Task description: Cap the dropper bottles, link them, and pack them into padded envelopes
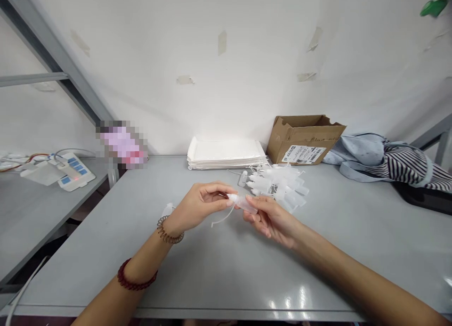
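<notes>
Over the middle of the grey table, both hands hold one small translucent white bottle (246, 205). My left hand (205, 204) pinches its white cap end between thumb and fingers. Around the bottle's body are the closed fingers of my right hand (270, 217). A thin white strap hangs from the cap end. Just beyond my right hand lies a loose pile of similar bottles (278, 182) with thin straps. Another small translucent piece (168, 209) rests on the table behind my left wrist, partly hidden by it.
A stack of white padded envelopes (226, 151) stands against the wall. Right of it are an open cardboard box (305, 140) and a blue and striped cloth bag (367, 156). A power strip (75, 171) lies on the left surface. A pixelated pink object (123, 144) is at the back left.
</notes>
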The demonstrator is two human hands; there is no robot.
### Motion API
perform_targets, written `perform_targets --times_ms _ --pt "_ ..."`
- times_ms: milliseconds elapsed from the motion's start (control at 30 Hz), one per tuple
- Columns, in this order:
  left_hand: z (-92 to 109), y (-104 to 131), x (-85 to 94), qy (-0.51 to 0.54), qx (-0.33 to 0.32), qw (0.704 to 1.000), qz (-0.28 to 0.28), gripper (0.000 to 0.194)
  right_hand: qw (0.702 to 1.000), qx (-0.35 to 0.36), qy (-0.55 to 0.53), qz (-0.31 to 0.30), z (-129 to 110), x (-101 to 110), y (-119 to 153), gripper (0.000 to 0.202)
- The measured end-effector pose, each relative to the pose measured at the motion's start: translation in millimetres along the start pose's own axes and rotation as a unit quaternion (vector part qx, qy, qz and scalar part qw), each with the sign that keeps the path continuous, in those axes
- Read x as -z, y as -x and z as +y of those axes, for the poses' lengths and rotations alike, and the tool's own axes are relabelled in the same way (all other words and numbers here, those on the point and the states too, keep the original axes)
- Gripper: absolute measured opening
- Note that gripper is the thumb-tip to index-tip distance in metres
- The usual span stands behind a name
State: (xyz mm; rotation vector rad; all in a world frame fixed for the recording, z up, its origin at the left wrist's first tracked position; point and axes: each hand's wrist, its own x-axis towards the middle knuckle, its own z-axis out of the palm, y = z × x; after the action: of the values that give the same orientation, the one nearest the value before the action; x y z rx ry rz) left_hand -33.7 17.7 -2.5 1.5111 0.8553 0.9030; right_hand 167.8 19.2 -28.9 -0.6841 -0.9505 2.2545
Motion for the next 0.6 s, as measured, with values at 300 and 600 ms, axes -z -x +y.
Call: perform_targets --times_ms 300,600 --pt "1.9 0.5 -2.8 -0.03 -0.024 0.999 0.023 0.013 0.999 -0.001 -0.035 -0.017 3.3 -0.5 0.2 0.029" --pt "0.3 2.6 -1.3 0.012 -0.023 0.999 0.029 0.016 1.0 -0.006 -0.02 0.003 1.9 -2.2 0.7 0.032"
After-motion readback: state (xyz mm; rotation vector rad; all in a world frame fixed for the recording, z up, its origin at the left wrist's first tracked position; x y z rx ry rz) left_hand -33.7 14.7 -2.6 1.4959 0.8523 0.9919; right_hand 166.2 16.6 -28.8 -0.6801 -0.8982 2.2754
